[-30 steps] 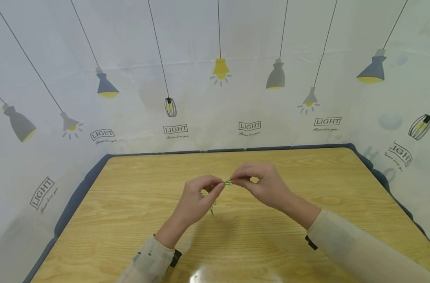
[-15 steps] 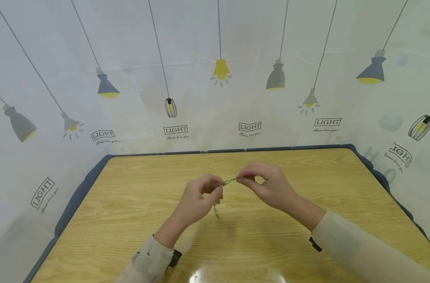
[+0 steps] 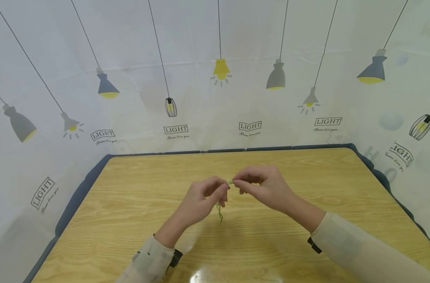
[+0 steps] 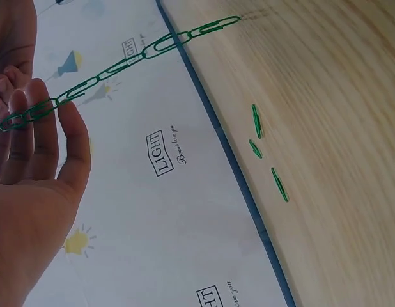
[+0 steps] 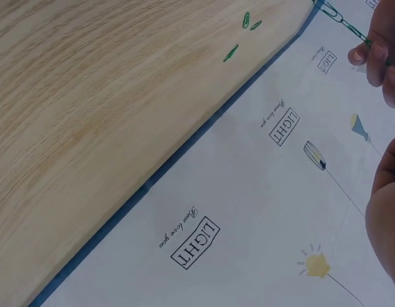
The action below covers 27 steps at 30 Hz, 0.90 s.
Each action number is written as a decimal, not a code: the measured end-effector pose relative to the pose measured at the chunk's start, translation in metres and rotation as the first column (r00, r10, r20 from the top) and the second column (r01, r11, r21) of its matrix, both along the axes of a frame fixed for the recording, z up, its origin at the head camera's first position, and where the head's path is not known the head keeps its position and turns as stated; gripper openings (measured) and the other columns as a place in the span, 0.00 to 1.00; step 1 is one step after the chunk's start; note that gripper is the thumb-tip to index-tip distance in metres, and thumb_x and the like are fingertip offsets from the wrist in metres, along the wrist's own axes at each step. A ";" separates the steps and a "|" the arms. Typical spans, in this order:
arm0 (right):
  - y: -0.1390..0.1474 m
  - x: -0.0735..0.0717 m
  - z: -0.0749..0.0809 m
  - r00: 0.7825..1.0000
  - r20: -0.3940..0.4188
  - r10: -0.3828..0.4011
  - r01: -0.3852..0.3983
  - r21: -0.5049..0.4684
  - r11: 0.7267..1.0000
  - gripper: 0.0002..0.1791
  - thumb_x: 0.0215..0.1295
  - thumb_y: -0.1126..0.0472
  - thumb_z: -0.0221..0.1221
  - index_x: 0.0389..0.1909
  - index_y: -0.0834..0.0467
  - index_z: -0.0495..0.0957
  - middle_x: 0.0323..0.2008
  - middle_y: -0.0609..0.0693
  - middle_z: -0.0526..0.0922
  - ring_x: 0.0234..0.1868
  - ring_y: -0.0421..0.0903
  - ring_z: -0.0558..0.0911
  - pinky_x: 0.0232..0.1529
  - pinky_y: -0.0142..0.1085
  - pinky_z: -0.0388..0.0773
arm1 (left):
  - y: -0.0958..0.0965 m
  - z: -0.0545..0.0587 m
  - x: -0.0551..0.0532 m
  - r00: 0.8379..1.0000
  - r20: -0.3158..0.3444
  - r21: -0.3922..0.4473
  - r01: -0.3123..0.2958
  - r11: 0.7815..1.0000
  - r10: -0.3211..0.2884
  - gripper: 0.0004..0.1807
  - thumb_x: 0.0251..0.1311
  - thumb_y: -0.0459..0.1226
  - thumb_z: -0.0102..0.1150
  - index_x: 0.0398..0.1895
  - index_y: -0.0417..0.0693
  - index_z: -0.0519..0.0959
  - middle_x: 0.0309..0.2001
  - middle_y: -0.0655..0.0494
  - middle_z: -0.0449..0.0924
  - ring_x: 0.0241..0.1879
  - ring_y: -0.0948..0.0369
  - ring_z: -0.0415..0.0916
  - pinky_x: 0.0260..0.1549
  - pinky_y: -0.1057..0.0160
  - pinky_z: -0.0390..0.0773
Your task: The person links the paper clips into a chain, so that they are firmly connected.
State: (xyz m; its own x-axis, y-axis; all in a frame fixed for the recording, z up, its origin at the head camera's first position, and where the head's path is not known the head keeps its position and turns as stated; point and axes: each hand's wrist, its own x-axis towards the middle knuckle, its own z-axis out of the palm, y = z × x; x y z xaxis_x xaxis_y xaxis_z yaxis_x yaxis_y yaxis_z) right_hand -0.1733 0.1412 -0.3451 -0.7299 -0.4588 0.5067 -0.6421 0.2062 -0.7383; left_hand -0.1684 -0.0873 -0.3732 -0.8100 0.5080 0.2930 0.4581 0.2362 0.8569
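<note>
A chain of green paper clips (image 4: 114, 67) hangs from my left hand (image 3: 200, 200), running across its fingers in the left wrist view; its lower end dangles below the palm in the head view. The thumb and forefinger of that hand pinch the chain's upper end. My right hand (image 3: 268, 188) faces it, fingertips pinching a green paper clip (image 3: 230, 182) in the narrow gap between the two hands. Whether this clip is linked to the chain is too small to tell. The right hand (image 5: 386, 217) is only partly inside the right wrist view.
Three loose green paper clips (image 4: 256, 121) lie on the wooden table (image 3: 137, 220) in both wrist views. Dark blue edging (image 3: 84, 182) borders the table. White sheeting (image 3: 200, 31) printed with lamps rises behind and at both sides.
The right hand first drew right, stretching the clips between the hands, then came back left so the fingertips are close together. More of the chain hangs below the left hand now.
</note>
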 end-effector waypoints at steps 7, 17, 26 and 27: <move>0.000 0.002 0.002 0.997 0.065 0.049 -0.048 -0.011 0.999 0.05 0.64 0.64 0.64 0.38 0.51 0.86 0.34 0.48 0.87 0.33 0.42 0.85 0.33 0.36 0.84 | -0.002 0.002 -0.001 0.999 0.048 0.035 0.013 0.999 -0.015 0.11 0.74 0.47 0.48 0.46 0.57 0.80 0.30 0.54 0.79 0.30 0.52 0.80 0.30 0.60 0.79; -0.006 0.002 -0.003 0.990 0.135 0.050 -0.050 -0.003 0.999 0.05 0.66 0.63 0.63 0.40 0.54 0.85 0.37 0.48 0.87 0.37 0.43 0.85 0.40 0.36 0.85 | -0.005 0.000 0.001 0.996 -0.086 0.071 -0.023 0.997 0.029 0.06 0.69 0.40 0.56 0.43 0.54 0.82 0.33 0.57 0.84 0.25 0.60 0.79 0.28 0.61 0.82; -0.013 -0.015 -0.008 0.960 0.268 -0.084 0.053 0.119 0.991 0.06 0.69 0.58 0.59 0.43 0.49 0.83 0.38 0.49 0.86 0.37 0.43 0.84 0.40 0.36 0.83 | -0.012 0.002 0.004 0.971 -0.214 0.049 -0.101 0.994 0.109 0.05 0.67 0.32 0.58 0.39 0.47 0.83 0.32 0.52 0.84 0.22 0.57 0.78 0.25 0.61 0.82; -0.014 -0.019 -0.011 0.957 0.273 -0.099 0.061 0.146 0.987 0.06 0.69 0.58 0.59 0.43 0.49 0.83 0.37 0.48 0.86 0.36 0.43 0.84 0.39 0.36 0.83 | -0.012 0.003 0.006 0.970 -0.214 0.044 -0.105 0.993 0.112 0.05 0.67 0.32 0.58 0.39 0.46 0.83 0.32 0.52 0.84 0.22 0.56 0.78 0.24 0.61 0.82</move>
